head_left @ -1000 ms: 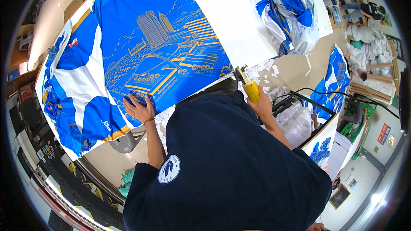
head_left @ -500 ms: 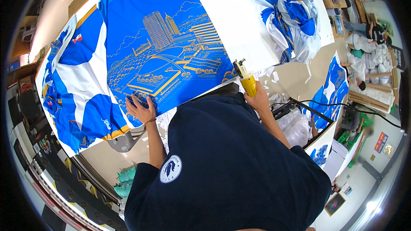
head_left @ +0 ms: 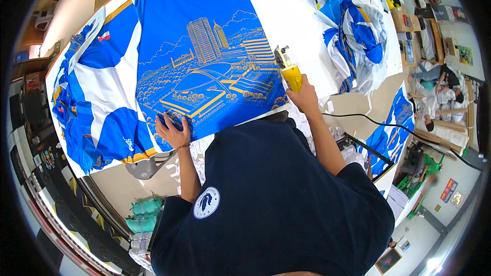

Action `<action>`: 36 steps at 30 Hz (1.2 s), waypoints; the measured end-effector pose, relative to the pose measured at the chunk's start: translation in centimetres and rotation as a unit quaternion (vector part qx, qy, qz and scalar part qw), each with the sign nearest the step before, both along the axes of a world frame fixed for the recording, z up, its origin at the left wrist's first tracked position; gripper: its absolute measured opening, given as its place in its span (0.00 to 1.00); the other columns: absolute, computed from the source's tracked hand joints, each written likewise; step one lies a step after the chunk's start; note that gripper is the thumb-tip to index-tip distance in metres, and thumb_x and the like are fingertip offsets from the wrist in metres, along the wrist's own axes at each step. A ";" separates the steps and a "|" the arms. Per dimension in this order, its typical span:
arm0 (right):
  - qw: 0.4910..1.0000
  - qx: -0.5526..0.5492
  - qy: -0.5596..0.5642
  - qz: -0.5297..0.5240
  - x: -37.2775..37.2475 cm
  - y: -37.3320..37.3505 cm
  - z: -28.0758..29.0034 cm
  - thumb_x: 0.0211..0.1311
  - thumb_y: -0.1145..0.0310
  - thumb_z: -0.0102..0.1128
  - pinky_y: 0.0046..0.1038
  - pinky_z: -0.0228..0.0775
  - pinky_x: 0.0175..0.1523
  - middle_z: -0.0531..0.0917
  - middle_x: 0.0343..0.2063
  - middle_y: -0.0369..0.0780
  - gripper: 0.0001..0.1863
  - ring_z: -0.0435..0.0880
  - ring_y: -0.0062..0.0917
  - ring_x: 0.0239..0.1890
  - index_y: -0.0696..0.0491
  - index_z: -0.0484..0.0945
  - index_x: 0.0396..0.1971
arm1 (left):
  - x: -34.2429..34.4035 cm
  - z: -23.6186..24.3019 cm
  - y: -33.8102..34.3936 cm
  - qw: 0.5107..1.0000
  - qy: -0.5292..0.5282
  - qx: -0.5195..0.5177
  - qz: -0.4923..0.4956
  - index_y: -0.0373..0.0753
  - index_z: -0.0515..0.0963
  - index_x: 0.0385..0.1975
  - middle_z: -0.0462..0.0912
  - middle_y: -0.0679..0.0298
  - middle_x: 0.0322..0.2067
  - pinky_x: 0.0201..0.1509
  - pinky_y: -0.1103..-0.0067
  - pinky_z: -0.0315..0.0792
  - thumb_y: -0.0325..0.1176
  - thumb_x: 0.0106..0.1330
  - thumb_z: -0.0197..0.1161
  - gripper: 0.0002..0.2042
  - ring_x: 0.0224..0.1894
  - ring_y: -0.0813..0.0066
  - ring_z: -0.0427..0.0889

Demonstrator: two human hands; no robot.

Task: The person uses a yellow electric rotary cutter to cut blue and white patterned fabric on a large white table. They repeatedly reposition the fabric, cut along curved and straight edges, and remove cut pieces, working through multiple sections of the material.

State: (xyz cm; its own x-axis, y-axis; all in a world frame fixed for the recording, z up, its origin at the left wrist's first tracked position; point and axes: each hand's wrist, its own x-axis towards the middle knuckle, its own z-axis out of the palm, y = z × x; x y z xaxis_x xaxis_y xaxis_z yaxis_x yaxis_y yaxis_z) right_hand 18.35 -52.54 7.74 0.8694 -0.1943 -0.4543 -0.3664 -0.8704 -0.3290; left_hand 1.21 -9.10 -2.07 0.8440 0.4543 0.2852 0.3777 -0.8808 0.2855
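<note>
A: Where does the printed fabric sheet [head_left: 204, 71] lie?

B: Spread flat across the surface [head_left: 302, 20], its near edge running just in front of the person. It is blue with white panels and an orange line drawing of buildings. The left hand [head_left: 173, 132] lies on it near that edge, palm down and fingers spread, pressing rather than gripping.

A: And the right hand [head_left: 303, 97]?

B: Its grip is closed around the handle of a yellow handheld cutter [head_left: 287, 69], whose head sits at the right border of the blue print, where it meets the white margin. A black cord [head_left: 388, 125] trails off to the right.

A: How would the sheet handle?

B: I judge it light and limp. It lies smooth here, but thin cloth like this likely slides and bunches if pushed from one side, so a flat palm close to the working edge suits it better than a pinch. To lift it, take two corners; held at one point it would likely droop and fold.

A: The cutter?

B: Rigid and compact. Hold it by the yellow body, well behind the head.

A: Anything else nearby?

B: A heap of blue and white cloth [head_left: 358, 36] at the far right of the surface.
</note>
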 end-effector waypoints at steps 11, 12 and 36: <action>1.000 0.018 -0.016 0.016 11.1 4.4 1.1 0.50 0.55 0.71 0.49 0.78 0.51 0.86 0.42 0.56 0.30 0.86 0.53 0.47 0.54 0.73 0.50 | 0.2 0.4 -0.2 1.000 -0.002 -0.001 0.012 0.39 0.67 0.70 0.59 0.42 0.72 0.76 0.47 0.51 0.52 0.63 0.68 0.38 0.73 0.38 0.58; 0.999 0.016 -0.020 0.020 12.1 4.6 0.7 0.49 0.54 0.71 0.49 0.78 0.52 0.86 0.44 0.55 0.31 0.86 0.53 0.48 0.54 0.73 0.51 | 0.2 0.4 -0.3 1.000 0.001 -0.003 0.014 0.39 0.67 0.70 0.59 0.42 0.72 0.76 0.47 0.51 0.52 0.63 0.68 0.38 0.73 0.38 0.58; 0.993 0.027 -0.095 0.069 33.8 11.1 -2.9 0.49 0.49 0.70 0.46 0.78 0.57 0.85 0.49 0.55 0.38 0.86 0.50 0.52 0.55 0.72 0.58 | 12.6 3.5 -5.6 0.976 0.210 -0.054 -0.007 0.49 0.57 0.77 0.41 0.38 0.78 0.71 0.30 0.32 0.78 0.43 0.68 0.61 0.78 0.27 0.34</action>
